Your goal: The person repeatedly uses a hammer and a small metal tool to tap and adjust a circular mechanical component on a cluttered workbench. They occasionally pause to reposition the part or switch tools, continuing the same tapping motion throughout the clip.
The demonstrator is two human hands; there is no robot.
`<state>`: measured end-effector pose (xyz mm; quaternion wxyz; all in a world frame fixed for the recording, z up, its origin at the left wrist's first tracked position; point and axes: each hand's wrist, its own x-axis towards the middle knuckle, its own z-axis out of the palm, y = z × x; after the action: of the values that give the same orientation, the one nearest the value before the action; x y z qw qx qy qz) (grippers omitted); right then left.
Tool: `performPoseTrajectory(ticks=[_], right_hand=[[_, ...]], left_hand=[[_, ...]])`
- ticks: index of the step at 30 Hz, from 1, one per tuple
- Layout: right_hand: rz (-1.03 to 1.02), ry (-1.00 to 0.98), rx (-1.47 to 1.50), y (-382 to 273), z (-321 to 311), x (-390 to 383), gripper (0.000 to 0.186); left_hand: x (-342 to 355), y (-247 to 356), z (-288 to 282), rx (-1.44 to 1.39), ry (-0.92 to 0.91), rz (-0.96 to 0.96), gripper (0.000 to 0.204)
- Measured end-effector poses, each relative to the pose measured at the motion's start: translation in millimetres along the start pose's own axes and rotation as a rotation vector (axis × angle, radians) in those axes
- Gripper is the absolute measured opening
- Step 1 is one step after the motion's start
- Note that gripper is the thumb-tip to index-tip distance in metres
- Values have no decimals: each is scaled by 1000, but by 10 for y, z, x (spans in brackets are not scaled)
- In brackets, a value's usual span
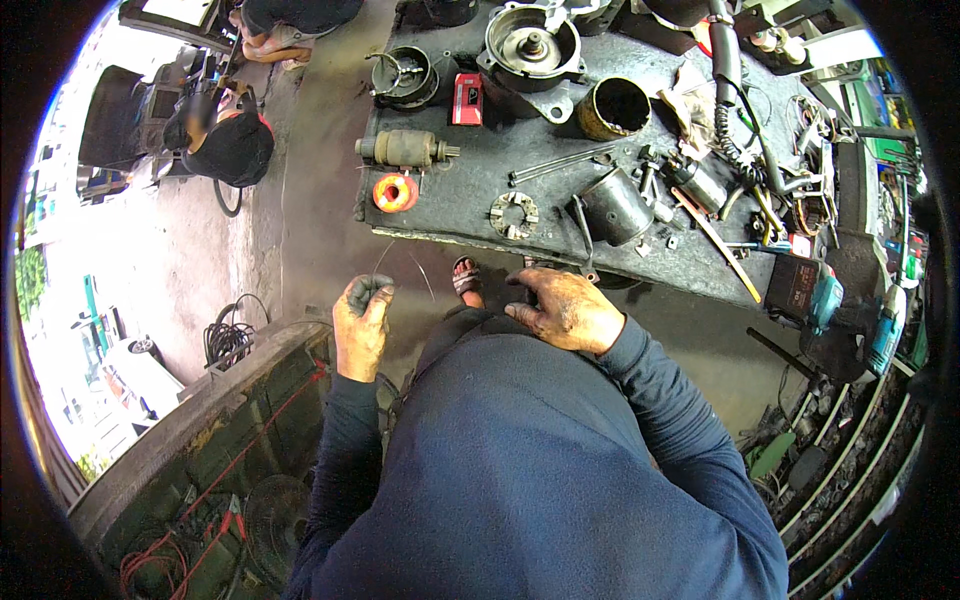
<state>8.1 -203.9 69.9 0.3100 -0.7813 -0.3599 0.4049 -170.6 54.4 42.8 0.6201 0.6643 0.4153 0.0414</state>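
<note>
My left hand [364,318] is closed in a pinch, its fingertips dark with grime. A thin wire [422,272] rises from it and bends over in front of the bench edge. My right hand [568,308] is held before my belly, palm down, with a gap between thumb and forefinger and nothing visible in it. Nearest on the bench are an orange-red spool [395,193], a ring-shaped brush holder [514,215] and a black cylindrical motor housing [615,207]. Behind the spool lies a motor armature [405,149].
The dark workbench [460,215] also bears a red box [467,99], a round metal housing [532,45], a rusty cylinder [614,108] and loose tools. A green-walled bin [250,430] with cables stands at my left, a metal rack [850,470] at my right. People sit at far left.
</note>
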Motion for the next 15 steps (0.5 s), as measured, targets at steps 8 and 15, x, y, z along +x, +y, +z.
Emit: performPoseTrajectory(ticks=[8, 15], right_hand=[[9, -62, -75, 77, 105, 30, 45], [27, -98, -60, 132, 88, -4, 47]], left_hand=[[-175, 69, 60, 27, 32, -79, 12], [-239, 85, 62, 0, 52, -142, 12]])
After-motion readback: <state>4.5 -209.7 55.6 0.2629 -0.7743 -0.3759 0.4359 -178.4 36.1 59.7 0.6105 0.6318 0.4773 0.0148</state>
